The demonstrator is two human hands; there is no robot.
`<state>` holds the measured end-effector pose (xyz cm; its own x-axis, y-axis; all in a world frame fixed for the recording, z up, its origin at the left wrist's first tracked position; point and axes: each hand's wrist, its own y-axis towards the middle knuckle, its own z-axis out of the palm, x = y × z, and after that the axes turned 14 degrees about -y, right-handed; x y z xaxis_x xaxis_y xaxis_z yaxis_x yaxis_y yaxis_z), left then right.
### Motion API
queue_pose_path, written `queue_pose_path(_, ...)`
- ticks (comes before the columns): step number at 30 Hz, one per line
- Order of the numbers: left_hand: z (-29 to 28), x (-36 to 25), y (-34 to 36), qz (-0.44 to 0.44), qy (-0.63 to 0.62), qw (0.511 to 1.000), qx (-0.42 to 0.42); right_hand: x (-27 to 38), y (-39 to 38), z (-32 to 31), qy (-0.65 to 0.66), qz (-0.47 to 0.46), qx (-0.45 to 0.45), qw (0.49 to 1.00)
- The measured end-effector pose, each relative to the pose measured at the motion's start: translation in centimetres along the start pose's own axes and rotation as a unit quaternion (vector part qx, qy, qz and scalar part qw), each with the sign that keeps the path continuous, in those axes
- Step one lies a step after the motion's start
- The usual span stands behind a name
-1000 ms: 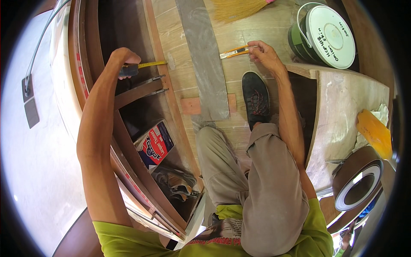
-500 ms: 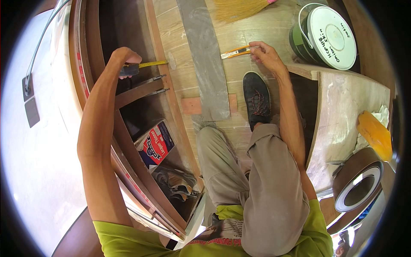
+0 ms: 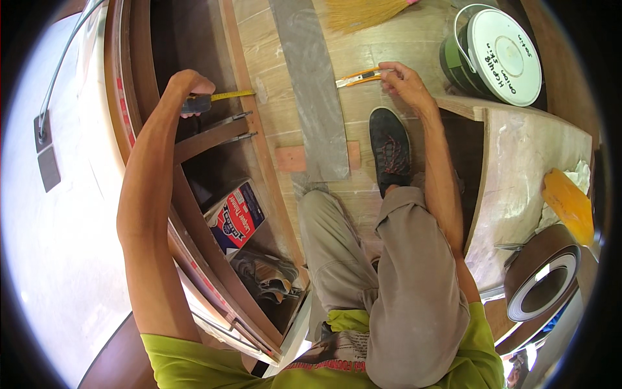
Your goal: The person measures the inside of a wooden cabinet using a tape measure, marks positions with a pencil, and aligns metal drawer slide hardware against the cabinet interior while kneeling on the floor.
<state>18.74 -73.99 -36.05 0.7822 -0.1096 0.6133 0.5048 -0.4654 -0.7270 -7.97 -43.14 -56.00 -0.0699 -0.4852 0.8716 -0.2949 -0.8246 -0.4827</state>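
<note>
head view: pale wood-plank floor (image 3: 356, 48), whitish smears on it. long grey strip (image 3: 314, 84) lies on it, away from the person; its near end lies across a reddish wood block (image 3: 291, 158), which sticks out both sides. straw broom bristles (image 3: 363, 13) at top edge. top right, green bucket (image 3: 455, 61) with white lid (image 3: 502, 55). right side, whitish-smeared plywood panel (image 3: 531, 149) with an orange-yellow flat piece (image 3: 567, 196) on it; brown roll (image 3: 534, 256) just below that. left side, brown cabinet frame (image 3: 210, 139) with dark compartments, metal slides (image 3: 233, 121) along the divider, a blue, red and white can (image 3: 236, 217) inside at a slant. far left, bright white surface (image 3: 71, 240) with two dark plates (image 3: 46, 168) and a cable (image 3: 61, 61) running to one.

left hand (image 3: 189, 84) is over the cabinet compartment, closed round a dark tape measure (image 3: 199, 104); yellow blade (image 3: 233, 94) is out to the right, reaching the cabinet's front rail (image 3: 256, 149). right hand (image 3: 402, 81) is over the floor, fingers pinching the rear end of an orange utility knife (image 3: 359, 78). knife is left of that hand, front end at the grey strip's right edge; touching or just beside, cannot tell. dark shoe (image 3: 389, 139) just below the knife, apart from it. strip lies between blade end and knife.
</note>
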Motion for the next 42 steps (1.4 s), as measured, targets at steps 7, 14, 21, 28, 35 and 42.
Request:
queue_pose_path(7,0.0,0.5,0.5,0.004,-0.002,1.000,0.002,-0.1,0.1,0.1,-0.015,-0.005,0.001,1.000)
queue_pose_path(14,0.6,0.3,-0.9,0.093,0.009,0.994,-0.054,-0.7,0.3,-0.2,-0.007,-0.005,0.006,1.000)
queue_pose_path(21,1.6,2.1,2.2,0.134,0.099,0.980,-0.104,-0.7,0.4,0.6,0.005,-0.003,0.010,1.000)
queue_pose_path(28,0.2,3.6,4.7,0.162,0.178,0.964,-0.112,-1.1,0.6,0.1,-0.006,-0.012,0.004,1.000)
queue_pose_path(35,1.1,2.0,0.4,0.200,0.135,0.964,-0.111,-1.5,0.2,0.1,0.004,-0.006,-0.004,1.000)
queue_pose_path(42,5.9,-0.3,-5.8,0.170,0.166,0.972,0.001,-0.9,0.0,0.2,0.012,-0.002,0.003,1.000)
